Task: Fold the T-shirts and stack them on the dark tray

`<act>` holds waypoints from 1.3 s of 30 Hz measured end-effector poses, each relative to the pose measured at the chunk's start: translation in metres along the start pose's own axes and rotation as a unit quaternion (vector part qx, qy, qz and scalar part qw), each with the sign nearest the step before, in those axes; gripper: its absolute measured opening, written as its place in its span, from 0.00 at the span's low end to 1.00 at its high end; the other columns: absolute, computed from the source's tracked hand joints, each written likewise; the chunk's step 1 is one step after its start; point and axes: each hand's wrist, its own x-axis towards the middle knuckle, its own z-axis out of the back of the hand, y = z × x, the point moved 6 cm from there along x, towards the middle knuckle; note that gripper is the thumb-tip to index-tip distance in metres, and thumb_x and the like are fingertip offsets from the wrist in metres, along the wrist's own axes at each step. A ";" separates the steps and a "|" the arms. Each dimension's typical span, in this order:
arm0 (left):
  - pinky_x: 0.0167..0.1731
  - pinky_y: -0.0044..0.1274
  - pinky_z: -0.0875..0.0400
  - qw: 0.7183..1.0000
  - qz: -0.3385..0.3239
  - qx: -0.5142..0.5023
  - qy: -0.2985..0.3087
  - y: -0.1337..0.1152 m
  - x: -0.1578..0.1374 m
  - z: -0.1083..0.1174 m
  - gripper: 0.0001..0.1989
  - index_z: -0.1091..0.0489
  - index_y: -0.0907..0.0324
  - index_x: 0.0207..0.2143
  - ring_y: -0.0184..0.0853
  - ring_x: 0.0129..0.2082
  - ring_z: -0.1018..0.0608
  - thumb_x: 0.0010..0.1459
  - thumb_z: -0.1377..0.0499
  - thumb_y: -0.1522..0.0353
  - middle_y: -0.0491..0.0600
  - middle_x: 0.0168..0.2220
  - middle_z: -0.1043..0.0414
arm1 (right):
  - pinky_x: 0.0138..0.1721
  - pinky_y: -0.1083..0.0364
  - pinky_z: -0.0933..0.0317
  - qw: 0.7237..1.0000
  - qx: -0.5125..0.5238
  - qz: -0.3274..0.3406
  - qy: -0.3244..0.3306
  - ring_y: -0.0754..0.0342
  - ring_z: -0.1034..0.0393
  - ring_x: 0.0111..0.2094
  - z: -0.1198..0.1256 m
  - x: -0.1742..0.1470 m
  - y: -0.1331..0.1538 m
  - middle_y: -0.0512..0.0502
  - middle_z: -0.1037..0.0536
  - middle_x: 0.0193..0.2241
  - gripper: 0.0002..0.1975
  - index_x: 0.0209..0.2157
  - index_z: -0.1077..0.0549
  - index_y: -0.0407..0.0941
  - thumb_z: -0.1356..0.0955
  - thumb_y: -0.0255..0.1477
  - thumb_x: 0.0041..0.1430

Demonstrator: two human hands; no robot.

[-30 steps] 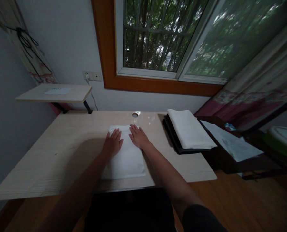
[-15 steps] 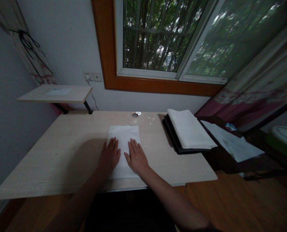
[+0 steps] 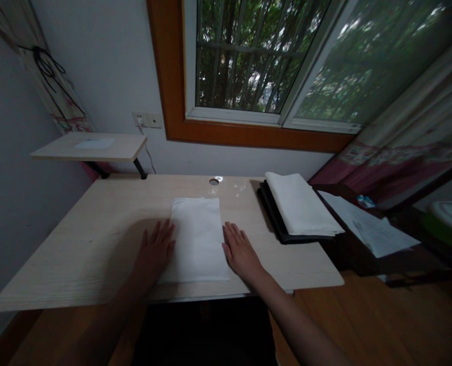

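Note:
A folded white cloth (image 3: 198, 239) lies flat on the pale wooden desk (image 3: 77, 264), its long side running away from me. My left hand (image 3: 155, 249) is at the cloth's left edge, palm down with fingers spread. On the other side, my right hand (image 3: 241, 250) rests palm down just beside the right edge, its fingers stretched out. Neither hand grips anything. Farther right on the desk, a white folded cloth (image 3: 300, 203) lies on top of black folded cloth (image 3: 268, 211).
A small raised shelf (image 3: 89, 145) with a paper on it stands at the desk's back left. Near the back edge is a round cable hole (image 3: 214, 181). Right of the desk, a printed sheet (image 3: 363, 223) lies on a dark surface. A window (image 3: 256, 61) is ahead.
Both hands have slid outward from the top of the white cloth, the left one leftward and the right one rightward. The cloth has stayed in place.

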 end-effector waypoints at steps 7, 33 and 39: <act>0.70 0.51 0.55 0.995 -0.089 -0.016 -0.032 -0.031 0.060 -0.006 0.26 0.40 0.54 0.69 0.47 0.73 0.46 0.71 0.55 0.66 0.52 0.73 0.47 | 0.71 0.40 0.51 0.997 0.046 0.062 -0.026 0.45 0.54 0.73 0.001 0.065 0.030 0.36 0.45 0.72 0.29 0.72 0.46 0.40 0.43 0.31 0.73; 0.68 0.46 0.45 0.997 -0.039 -0.045 -0.043 -0.002 0.116 -0.038 0.26 0.39 0.56 0.68 0.46 0.72 0.41 0.71 0.55 0.64 0.53 0.71 0.43 | 0.72 0.40 0.62 0.998 -0.044 0.036 0.020 0.46 0.59 0.75 -0.042 0.151 -0.009 0.42 0.52 0.74 0.31 0.72 0.46 0.43 0.45 0.43 0.75; 0.67 0.47 0.45 0.999 -0.018 -0.042 -0.016 0.023 0.102 -0.043 0.26 0.41 0.55 0.69 0.47 0.72 0.41 0.72 0.56 0.62 0.53 0.73 0.47 | 0.72 0.40 0.61 0.999 -0.041 0.017 0.020 0.44 0.57 0.74 -0.035 0.136 -0.030 0.41 0.50 0.73 0.30 0.72 0.46 0.42 0.45 0.40 0.75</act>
